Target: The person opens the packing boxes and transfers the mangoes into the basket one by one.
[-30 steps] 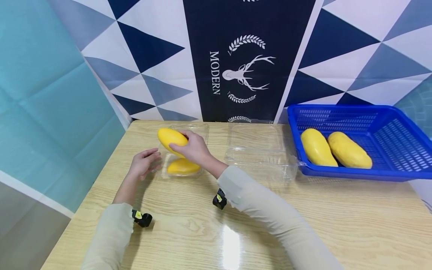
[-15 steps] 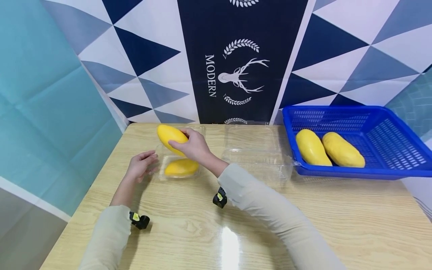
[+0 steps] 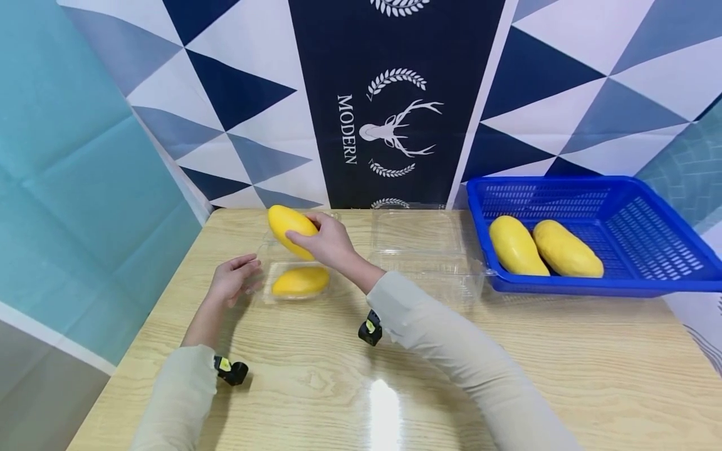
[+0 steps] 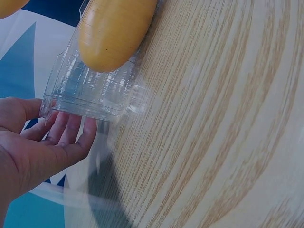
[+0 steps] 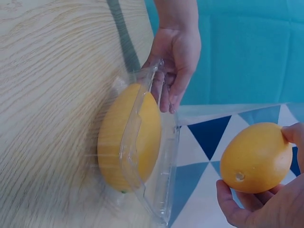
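Left of centre, the left hand [image 3: 231, 280] pinches a clear plastic box [image 4: 102, 92] containing a yellow oval fruit [image 3: 301, 281]; above, the right hand [image 3: 331, 241] grasps a matching yellow fruit [image 3: 289, 227]. Right of centre sit a second clear box [image 3: 425, 275], then a blue perforated basket [image 3: 609, 287] holding two oblong yellow fruits [image 3: 517, 245].

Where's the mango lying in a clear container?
In the head view, the boxed mango lies left of centre in the left clear container, right of the left hand and below the raised mango in the right hand.

A smooth yellow mango [image 3: 290, 225] is held tilted; at its six o'clock, another mango [image 3: 300, 282] lies in an open clear box [image 4: 83, 107].
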### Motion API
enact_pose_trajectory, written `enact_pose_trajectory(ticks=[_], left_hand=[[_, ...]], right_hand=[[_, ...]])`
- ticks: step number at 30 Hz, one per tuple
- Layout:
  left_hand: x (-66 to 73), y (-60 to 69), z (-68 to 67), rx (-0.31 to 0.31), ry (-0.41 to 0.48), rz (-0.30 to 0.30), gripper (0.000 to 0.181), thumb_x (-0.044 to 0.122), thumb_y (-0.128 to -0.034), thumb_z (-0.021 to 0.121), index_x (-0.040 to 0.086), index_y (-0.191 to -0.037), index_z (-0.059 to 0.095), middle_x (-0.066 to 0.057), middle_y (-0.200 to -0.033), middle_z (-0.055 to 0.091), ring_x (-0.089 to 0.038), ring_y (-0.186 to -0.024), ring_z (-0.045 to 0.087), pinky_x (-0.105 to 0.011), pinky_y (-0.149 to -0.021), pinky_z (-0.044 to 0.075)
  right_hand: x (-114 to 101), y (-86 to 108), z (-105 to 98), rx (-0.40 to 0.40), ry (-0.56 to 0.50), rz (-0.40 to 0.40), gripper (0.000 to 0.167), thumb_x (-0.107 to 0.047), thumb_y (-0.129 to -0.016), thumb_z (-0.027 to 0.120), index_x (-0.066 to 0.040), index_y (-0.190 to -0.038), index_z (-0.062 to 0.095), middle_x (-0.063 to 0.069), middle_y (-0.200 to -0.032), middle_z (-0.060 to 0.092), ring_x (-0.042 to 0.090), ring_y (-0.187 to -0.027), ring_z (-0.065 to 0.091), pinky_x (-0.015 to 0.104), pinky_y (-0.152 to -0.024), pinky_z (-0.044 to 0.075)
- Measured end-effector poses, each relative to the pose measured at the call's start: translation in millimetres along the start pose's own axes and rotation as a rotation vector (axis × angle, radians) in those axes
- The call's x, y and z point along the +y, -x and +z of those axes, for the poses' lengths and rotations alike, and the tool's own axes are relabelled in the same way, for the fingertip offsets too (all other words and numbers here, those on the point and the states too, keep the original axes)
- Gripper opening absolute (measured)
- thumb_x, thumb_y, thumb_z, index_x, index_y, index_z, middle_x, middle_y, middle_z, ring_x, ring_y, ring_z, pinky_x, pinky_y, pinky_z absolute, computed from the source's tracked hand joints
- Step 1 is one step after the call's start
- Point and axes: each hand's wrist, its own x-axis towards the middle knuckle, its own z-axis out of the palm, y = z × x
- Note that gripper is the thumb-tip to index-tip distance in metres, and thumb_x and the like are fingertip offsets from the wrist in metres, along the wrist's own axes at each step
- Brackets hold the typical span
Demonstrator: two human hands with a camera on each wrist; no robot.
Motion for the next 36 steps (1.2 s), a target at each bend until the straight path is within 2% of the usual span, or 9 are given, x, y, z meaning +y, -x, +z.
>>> enact_pose_trajectory(ticks=[13, 30, 36], left_hand=[[0.8, 2.9, -1.9, -0.023, 0.029, 0.026, 0.051, 0.015, -0.0966, 0.050, -0.003, -0.142, 0.034, 0.008, -0.102, 0.059, -0.004, -0.094, 0.059, -0.026, -0.084, 0.057], [2.3, 2.6, -1.2, -0.043, 0.021, 0.027, 0.052, 0.015, -0.0971, 0.050, -0.003, -0.143, 0.032, 0.006, -0.106, 0.059, -0.002, -0.093, 0.060, -0.027, -0.087, 0.056], [0.6, 2.8, -0.7, -0.025, 0.011, 0.016, 0.053, 0.018, -0.0966, 0.051, 0.000, -0.143, 0.033, 0.007, -0.106, 0.057, -0.001, -0.092, 0.060, -0.018, -0.074, 0.057]], right_hand=[[1, -0.2, -13, 0.039, -0.021, 0.021, 0.051, -0.037, -0.081, 0.071, -0.015, -0.125, 0.057, 0.002, -0.117, 0.061, 0.016, -0.096, 0.059, 0.025, -0.084, 0.055], [2, 2.3, -32, 0.090, -0.029, 0.019, 0.055, -0.036, -0.081, 0.072, -0.010, -0.127, 0.055, 0.005, -0.120, 0.060, 0.018, -0.100, 0.060, 0.027, -0.086, 0.056], [3, 1.9, -35, 0.099, -0.016, 0.008, 0.056, -0.035, -0.080, 0.072, -0.009, -0.126, 0.055, 0.006, -0.120, 0.061, 0.018, -0.100, 0.060, 0.026, -0.084, 0.056]])
